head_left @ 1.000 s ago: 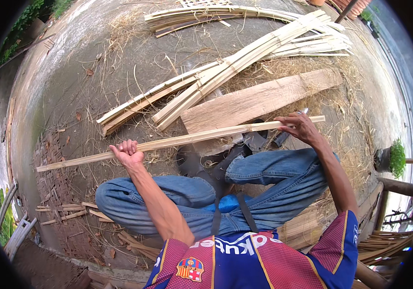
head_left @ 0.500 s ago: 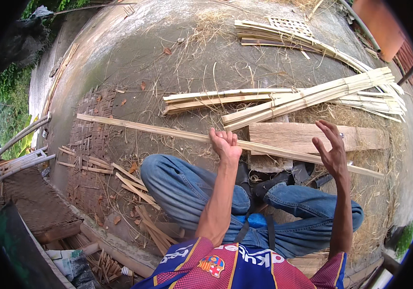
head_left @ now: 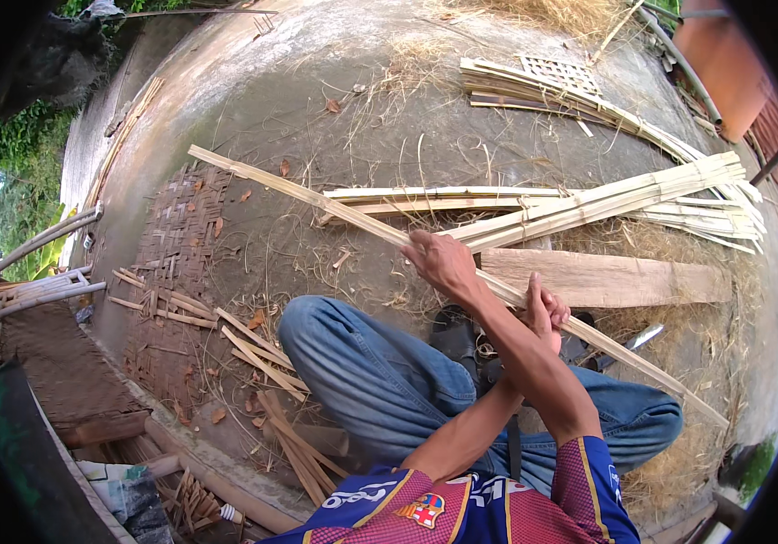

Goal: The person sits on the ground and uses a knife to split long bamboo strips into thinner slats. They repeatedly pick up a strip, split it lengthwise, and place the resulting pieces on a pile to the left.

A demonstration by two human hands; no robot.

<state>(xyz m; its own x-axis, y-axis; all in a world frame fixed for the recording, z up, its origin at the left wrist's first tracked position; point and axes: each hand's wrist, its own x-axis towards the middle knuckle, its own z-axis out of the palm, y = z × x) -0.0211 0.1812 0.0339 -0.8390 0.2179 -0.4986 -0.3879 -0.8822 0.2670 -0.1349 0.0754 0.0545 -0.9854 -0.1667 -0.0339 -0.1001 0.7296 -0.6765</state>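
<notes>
A long split-bamboo strip (head_left: pixel 353 218) is held slantwise by both hands above the person's lap, its farther end raised toward the upper left and its other end brought down toward the lower right; the forearms are crossed, so that the strip is gripped farther to the left by the right hand (head_left: pixel 443 263), seen from its back with some fingers hidden, and nearer its middle by the left hand (head_left: pixel 545 313), whose fingers are curled around it; just beyond, a wooden plank (head_left: pixel 607 278) is laid flat, with a bundle of pale bamboo strips (head_left: pixel 625 196) lying past it; a knife (head_left: pixel 646 336) can be seen near the bent knee, by the strip's lower half; at the left, loose bamboo pieces (head_left: pixel 171 306) are scattered over a brown woven mat (head_left: pixel 176 238); the person's legs are clothed in blue jeans (head_left: pixel 353 372).
</notes>
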